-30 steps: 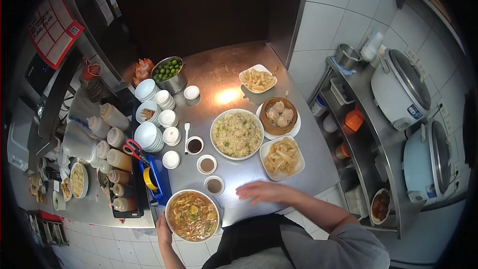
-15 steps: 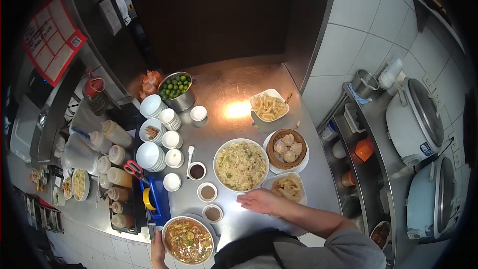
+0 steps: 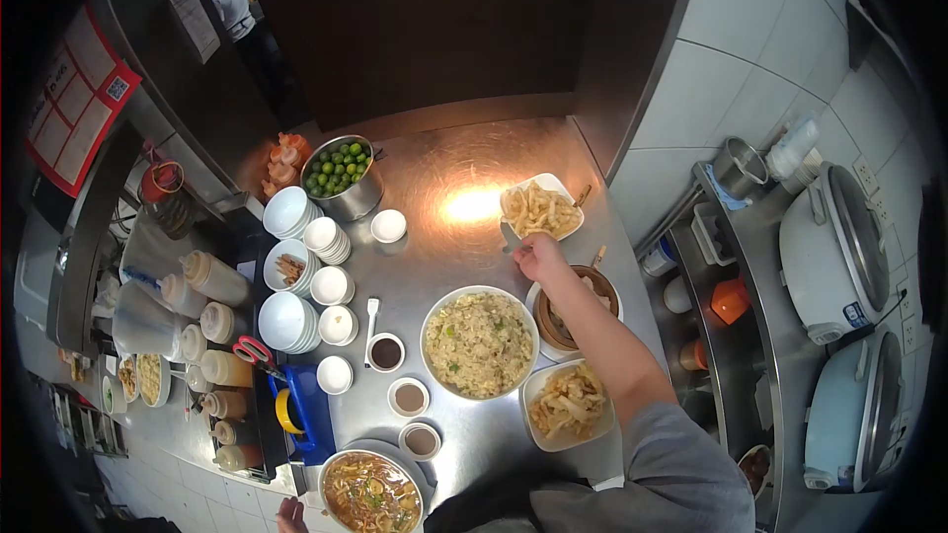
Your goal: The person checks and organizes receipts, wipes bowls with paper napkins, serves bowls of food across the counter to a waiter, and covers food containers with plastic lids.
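Observation:
My right hand (image 3: 539, 259) reaches across the counter to the near edge of the upper white plate of fried strips (image 3: 541, 209). Its fingers are closed around a small grey-green thing too small to name. My right forearm passes over the bamboo steamer (image 3: 553, 324), hiding part of it. My left hand (image 3: 290, 515) is at the bottom edge, fingers apart, just left of the noodle soup bowl (image 3: 371, 492). A large bowl of fried rice (image 3: 479, 343) stands mid-counter, beside a second dish of fried pieces (image 3: 567, 403).
Sauce cups (image 3: 408, 397), stacked white bowls (image 3: 286, 323), a pot of green limes (image 3: 343, 178) and a blue holder (image 3: 314, 415) line the left. Squeeze bottles (image 3: 225, 368) stand further left. Right, a steel shelf (image 3: 755, 266) bears rice cookers (image 3: 834, 252). A person (image 3: 233, 10) is in the background.
My right hand has moved forward from beside the rice bowl to the upper fried plate. My left hand has come off the soup bowl's side. The camera view has shifted.

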Tool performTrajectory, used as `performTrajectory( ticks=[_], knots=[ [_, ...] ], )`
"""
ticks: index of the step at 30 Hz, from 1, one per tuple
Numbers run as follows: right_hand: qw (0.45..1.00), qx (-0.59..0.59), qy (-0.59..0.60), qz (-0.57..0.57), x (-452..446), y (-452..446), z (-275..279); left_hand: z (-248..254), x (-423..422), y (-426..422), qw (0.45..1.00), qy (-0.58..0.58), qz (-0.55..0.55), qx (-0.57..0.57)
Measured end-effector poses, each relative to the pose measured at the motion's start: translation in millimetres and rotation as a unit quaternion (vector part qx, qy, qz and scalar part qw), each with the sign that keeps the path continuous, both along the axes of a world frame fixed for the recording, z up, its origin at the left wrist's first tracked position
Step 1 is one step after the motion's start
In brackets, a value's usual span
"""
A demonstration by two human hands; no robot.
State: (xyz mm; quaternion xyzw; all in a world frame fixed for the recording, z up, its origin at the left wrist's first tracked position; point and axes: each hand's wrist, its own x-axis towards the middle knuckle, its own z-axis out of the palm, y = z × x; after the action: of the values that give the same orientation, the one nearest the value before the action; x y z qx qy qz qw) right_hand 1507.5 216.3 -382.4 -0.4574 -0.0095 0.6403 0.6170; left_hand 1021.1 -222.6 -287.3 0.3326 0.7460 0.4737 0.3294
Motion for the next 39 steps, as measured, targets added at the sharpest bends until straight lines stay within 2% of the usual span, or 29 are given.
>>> performTrajectory(
  ticks=[4, 7, 9, 10, 11, 12, 14, 15, 16, 17, 18, 19, 20, 21, 22, 23, 24, 25, 29, 30, 34, 38, 39],
  knots=[
    [0.997, 0.067, -0.025, 0.008, 4, 40, -30, 52, 20, 16, 0.996, 0.084, -0.025, 0.001],
    [0.97, 0.158, -0.047, 0.178, 28, 58, -43, 86, 51, 52, 0.987, 0.134, -0.08, 0.039],
    [0.982, 0.124, -0.058, 0.134, 25, 32, 2, 88, 73, 81, 0.984, 0.128, -0.079, 0.095],
    [0.986, 0.105, -0.063, 0.111, 23, 12, 33, 92, 84, 97, 0.983, 0.091, -0.131, 0.091],
    [0.981, 0.144, -0.057, 0.113, 30, -8, 51, 97, 99, 114, 0.978, 0.053, -0.183, 0.085],
    [0.975, 0.182, -0.052, 0.115, 44, -31, 66, 101, 121, 133, 0.97, -0.004, -0.237, 0.049],
    [0.948, 0.238, -0.173, 0.124, 72, -81, 92, 91, 150, 166, 0.932, -0.083, -0.349, -0.058],
    [0.929, 0.199, -0.299, 0.093, 89, -101, 88, 73, 160, 181, 0.899, -0.103, -0.406, -0.127],
    [0.892, 0.157, -0.42, 0.06, 108, -122, 83, 57, 171, 194, 0.876, -0.126, -0.413, -0.214],
    [0.813, 0.1, -0.57, 0.06, 136, -139, 61, 41, 181, 207, 0.846, -0.147, -0.417, -0.298],
    [0.71, 0.039, -0.701, 0.059, 163, -154, 28, 26, 188, 219, 0.841, -0.126, -0.41, -0.33],
    [0.667, -0.014, -0.733, 0.133, 180, -172, 1, 12, 195, 231, 0.835, -0.104, -0.403, -0.361],
    [0.71, -0.04, -0.677, 0.19, 178, -189, -5, 0, 200, 239, 0.828, -0.082, -0.393, -0.391],
    [0.743, -0.073, -0.619, 0.244, 177, -206, -12, -9, 202, 244, 0.823, -0.129, -0.411, -0.37],
    [0.842, -0.078, -0.458, 0.274, 160, -218, -2, -16, 202, 250, 0.816, -0.174, -0.427, -0.347],
    [0.864, -0.065, -0.437, 0.239, 145, -224, 2, -25, 202, 256, 0.807, -0.218, -0.442, -0.324],
    [0.885, -0.054, -0.414, 0.204, 130, -229, 5, -38, 205, 256, 0.82, -0.249, -0.427, -0.289],
    [0.904, -0.044, -0.39, 0.167, 121, -230, 4, -47, 203, 255, 0.828, -0.239, -0.422, -0.28],
    [0.911, -0.025, -0.404, 0.078, 137, -209, -32, -50, 217, 262, 0.844, -0.221, -0.418, -0.255],
    [0.899, -0.038, -0.431, 0.064, 139, -198, -25, -50, 224, 267, 0.844, -0.223, -0.419, -0.248],
    [0.871, -0.04, -0.48, 0.102, 176, -151, -28, -45, 257, 292, 0.851, -0.218, -0.415, -0.237],
    [0.892, -0.018, -0.438, 0.109, 180, -158, -16, -50, 263, 308, 0.841, -0.218, -0.424, -0.257],
    [0.875, -0.039, -0.466, 0.13, 178, -169, -9, -46, 261, 307, 0.84, -0.21, -0.426, -0.265]
  ],
)
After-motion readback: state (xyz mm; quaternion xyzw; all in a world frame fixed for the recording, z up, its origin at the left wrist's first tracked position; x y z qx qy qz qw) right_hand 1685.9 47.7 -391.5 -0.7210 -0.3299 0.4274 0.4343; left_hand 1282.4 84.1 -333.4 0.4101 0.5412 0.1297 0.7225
